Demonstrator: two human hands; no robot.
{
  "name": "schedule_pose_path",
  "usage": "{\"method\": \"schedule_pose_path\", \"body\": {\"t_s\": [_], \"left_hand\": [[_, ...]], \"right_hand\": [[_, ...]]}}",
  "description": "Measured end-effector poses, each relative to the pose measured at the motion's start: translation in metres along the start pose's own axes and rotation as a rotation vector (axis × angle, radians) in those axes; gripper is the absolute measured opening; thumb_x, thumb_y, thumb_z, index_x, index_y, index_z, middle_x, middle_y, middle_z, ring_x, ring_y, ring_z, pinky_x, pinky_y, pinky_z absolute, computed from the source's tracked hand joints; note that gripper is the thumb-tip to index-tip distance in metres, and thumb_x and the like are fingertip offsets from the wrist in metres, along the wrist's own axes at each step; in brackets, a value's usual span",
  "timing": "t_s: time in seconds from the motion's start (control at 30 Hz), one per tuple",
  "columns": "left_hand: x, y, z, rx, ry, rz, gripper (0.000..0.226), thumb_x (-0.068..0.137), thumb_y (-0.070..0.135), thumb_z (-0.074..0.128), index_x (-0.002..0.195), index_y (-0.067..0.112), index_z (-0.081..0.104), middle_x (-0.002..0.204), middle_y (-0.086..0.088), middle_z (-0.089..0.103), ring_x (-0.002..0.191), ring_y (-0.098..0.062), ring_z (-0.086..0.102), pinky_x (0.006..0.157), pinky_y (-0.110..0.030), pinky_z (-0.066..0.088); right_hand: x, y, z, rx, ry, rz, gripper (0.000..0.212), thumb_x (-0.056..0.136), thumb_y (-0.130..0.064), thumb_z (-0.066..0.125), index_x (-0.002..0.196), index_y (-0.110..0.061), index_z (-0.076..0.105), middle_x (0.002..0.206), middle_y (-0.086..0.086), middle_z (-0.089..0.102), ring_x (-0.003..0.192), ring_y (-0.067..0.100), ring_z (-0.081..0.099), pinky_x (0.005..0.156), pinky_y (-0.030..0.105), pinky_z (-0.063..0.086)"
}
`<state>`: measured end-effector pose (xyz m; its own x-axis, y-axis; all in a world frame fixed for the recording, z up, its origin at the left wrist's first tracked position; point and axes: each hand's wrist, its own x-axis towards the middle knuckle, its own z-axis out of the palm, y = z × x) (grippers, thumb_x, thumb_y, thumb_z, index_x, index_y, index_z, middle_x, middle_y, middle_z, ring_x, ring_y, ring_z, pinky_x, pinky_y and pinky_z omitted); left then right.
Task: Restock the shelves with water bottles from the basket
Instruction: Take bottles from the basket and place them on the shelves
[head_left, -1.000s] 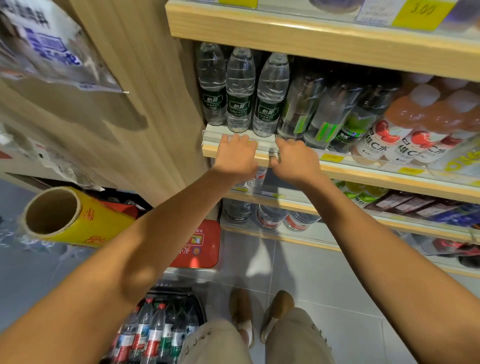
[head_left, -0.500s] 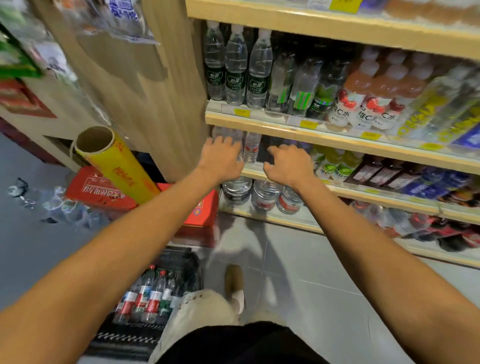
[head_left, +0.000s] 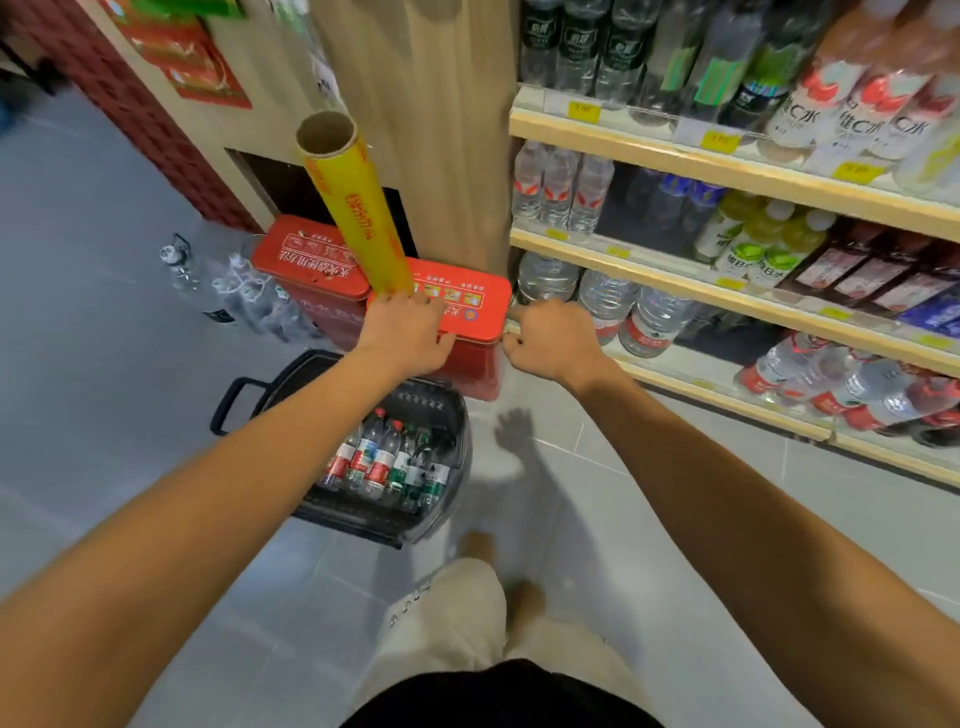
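while the left hand (head_left: 410, 332) and right hand (head_left: 551, 338) are hovering empty, fingers loosely curled, gripping bottles (head_left: 382, 462) in the basket (head_left: 358, 517) by the neck is looking wisest.

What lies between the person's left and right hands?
In the head view, the right end of the red tin fills the gap between the left hand and the right hand.

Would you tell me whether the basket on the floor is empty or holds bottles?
Partly full: the basket holds a cluster of bottles with red and green labels.
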<state>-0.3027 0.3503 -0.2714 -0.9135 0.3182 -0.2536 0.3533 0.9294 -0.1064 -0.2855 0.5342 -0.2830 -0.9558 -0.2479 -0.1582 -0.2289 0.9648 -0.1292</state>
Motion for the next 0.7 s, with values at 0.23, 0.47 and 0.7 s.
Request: {"method": "schedule_pose_path", "body": {"t_s": [0.23,0.47,0.7], "left_hand": [[-0.059,-0.075,0.051,0.037,-0.196,-0.093,0.049,0.095,0.041,0.042,0.133,0.011,0.045,0.131,-0.013,0.052,0.123,-0.032,0.045,0.103,-0.043,0.035],[-0.075,-0.168,0.117,0.007,-0.322,-0.106,0.048,0.095,0.041,0.04,0.133,0.013,0.046,0.136,-0.011,0.049,0.126,-0.031,0.043,0.105,-0.044,0.034],[-0.055,-0.246,0.238,0.036,-0.381,0.047,0.055,0.091,0.043,0.043,0.139,0.016,0.036,0.14,-0.011,0.043,0.127,-0.031,0.043,0.104,-0.046,0.033]], "right_hand": [[0.015,-0.091,0.033,-0.001,-0.121,-0.169,0.036,0.093,-0.034,0.041,0.119,-0.016,0.058,0.112,0.011,0.064,0.106,0.031,0.056,0.077,0.033,0.038],[0.053,-0.185,0.086,-0.041,-0.252,-0.183,0.025,0.094,-0.032,0.039,0.095,-0.015,0.057,0.101,0.007,0.064,0.1,0.028,0.059,0.079,0.034,0.037],[0.106,-0.265,0.194,0.033,-0.368,-0.017,0.03,0.091,-0.03,0.043,0.102,-0.014,0.066,0.106,0.007,0.066,0.107,0.029,0.058,0.093,0.038,0.041]]}}
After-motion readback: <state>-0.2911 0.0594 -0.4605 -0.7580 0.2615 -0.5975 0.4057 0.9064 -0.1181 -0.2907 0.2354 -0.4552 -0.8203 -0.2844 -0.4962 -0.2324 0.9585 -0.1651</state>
